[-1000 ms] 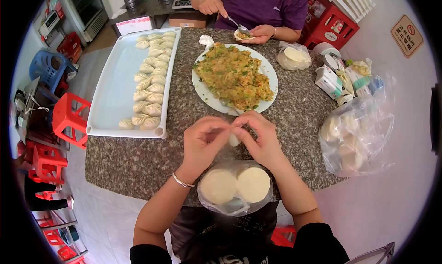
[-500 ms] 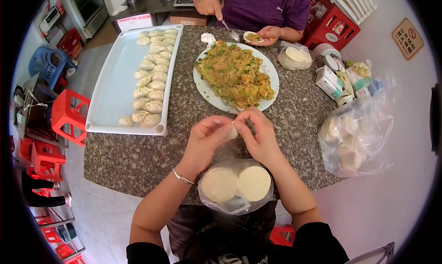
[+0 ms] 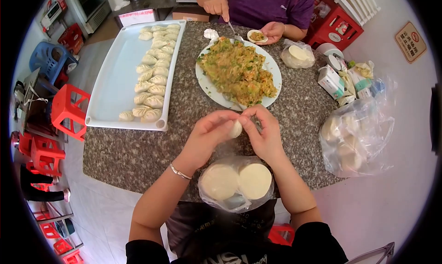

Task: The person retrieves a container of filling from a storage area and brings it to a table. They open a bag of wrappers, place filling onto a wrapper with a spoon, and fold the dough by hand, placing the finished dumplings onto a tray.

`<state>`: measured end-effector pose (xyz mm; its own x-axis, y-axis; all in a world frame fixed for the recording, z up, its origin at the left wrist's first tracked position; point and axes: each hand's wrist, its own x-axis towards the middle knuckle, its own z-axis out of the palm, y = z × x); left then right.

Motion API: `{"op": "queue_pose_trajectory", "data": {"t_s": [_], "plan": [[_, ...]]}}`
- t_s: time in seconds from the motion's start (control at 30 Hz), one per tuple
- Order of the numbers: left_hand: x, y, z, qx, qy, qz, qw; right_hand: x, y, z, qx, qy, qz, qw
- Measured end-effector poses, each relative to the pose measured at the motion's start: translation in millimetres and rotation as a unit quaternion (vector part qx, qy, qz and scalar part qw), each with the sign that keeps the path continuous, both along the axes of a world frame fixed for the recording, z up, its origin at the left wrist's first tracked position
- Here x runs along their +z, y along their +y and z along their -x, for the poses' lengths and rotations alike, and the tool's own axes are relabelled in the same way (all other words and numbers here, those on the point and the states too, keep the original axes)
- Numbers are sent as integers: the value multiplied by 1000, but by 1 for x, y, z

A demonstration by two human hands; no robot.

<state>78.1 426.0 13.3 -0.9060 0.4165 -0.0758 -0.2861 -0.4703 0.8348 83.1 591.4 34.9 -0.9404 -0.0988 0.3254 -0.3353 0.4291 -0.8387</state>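
A pale dumpling [image 3: 235, 130] is held between my two hands just in front of the filling plate. My left hand [image 3: 209, 134] is closed around its left side, with thumb and fingers pressed together. From the other side, the thumb and forefinger of my right hand [image 3: 263, 132] pinch its upper edge. Beyond them lies a white plate [image 3: 203, 83] heaped with chopped vegetable filling [image 3: 237, 70]. Two stacks of round dumpling wrappers [image 3: 254, 181] rest in a clear plastic bag below my wrists.
At the left, a white tray [image 3: 113, 79] carries rows of pleated dumplings [image 3: 155, 89]. Across the table, a person in purple holds a spoon [image 3: 237, 35] and a filled wrapper [image 3: 257, 37]. Bagged wrappers [image 3: 298, 54], tissue packs [image 3: 330, 82] and a large plastic bag [image 3: 352, 139] lie to the right.
My fingers have shifted slightly along the dumpling's edge, and more of its body shows between my hands. The other person's spoon has moved a little nearer the filling. The view has shifted slightly.
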Motion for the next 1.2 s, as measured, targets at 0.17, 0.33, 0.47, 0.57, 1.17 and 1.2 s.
{"op": "queue_pose_trajectory", "data": {"t_s": [0.17,0.33,0.47,0.57,1.17,1.2], "plan": [[-1,-5,3,-75,-76,-105,989,1,11,4,57,-141,230,961],[-3,-7,3,-123,-112,-141,976,-2,26,12,138,-97,192,967],[2,-10,3,-142,-117,-139,973,-5,25,9,142,-145,245,948],[4,-10,3,-152,-112,-144,971,-5,19,7,108,-108,215,965],[36,-200,44,350,176,305,868,6,27,4,66,-49,255,964],[36,-211,45,332,133,361,861,7,26,3,67,-45,257,963]]}}
